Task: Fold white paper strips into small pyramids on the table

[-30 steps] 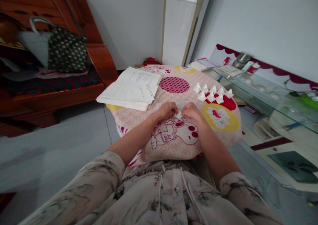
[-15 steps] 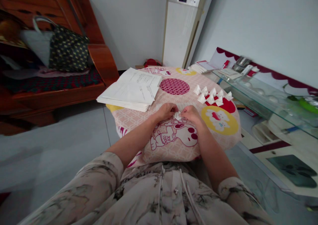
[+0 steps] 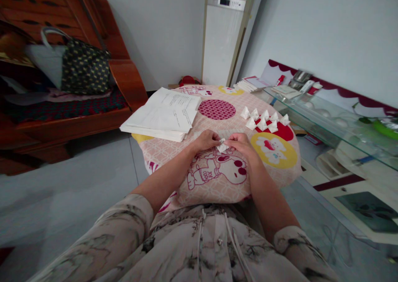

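Between my hands is a small folded piece of white paper (image 3: 222,146), held just above the patterned tablecloth (image 3: 214,195). My left hand (image 3: 207,140) pinches its left side, fingers closed. My right hand (image 3: 239,142) pinches the right side with thumb and forefinger. To the right of my hands, several small pointed folded paper pieces (image 3: 263,123) stand in rows on the cloth. A stack of printed paper sheets (image 3: 161,114) lies on the table to the left of my hands.
A glass shelf (image 3: 329,124) with assorted items runs along the right wall. At the left stands a wooden bench (image 3: 127,79) with a dark patterned bag (image 3: 85,66) on it. A tall white air conditioner (image 3: 222,37) is at the back.
My fingers have shifted slightly on the small folded paper, and more of it shows between them. The view has tilted a little. The paper stack and the folded pieces stay in place.
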### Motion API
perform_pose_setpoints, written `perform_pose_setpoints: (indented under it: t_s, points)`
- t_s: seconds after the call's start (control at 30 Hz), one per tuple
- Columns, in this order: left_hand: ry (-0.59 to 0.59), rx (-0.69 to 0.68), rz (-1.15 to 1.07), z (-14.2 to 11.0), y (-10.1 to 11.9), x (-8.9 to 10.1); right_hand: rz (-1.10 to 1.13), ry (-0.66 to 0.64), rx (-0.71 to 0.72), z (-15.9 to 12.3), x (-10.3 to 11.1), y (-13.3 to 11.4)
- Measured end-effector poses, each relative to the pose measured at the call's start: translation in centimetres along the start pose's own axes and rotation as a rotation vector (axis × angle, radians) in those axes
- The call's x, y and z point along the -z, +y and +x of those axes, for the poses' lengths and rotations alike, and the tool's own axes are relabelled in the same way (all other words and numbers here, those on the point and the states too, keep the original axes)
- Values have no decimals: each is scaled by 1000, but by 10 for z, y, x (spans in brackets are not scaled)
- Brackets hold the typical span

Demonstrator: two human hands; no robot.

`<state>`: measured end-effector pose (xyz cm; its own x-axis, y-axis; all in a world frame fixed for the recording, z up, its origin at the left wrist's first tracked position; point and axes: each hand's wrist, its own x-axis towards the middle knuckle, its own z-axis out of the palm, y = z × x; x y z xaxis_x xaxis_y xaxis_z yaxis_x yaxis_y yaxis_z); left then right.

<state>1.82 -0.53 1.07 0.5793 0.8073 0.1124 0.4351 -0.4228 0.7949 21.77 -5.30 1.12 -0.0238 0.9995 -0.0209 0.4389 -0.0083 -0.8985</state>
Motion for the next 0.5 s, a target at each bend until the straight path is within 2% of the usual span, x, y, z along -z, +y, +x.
perform_pose_setpoints:
  t_s: [0.27, 0.5]
  points:
    - [-21, 149, -390, -6, 11, -1, -98, 45, 124, -2, 0, -3]
    - [-55, 216, -560, -6, 12, 0, -97, 117, 164, -6, 5, -8]
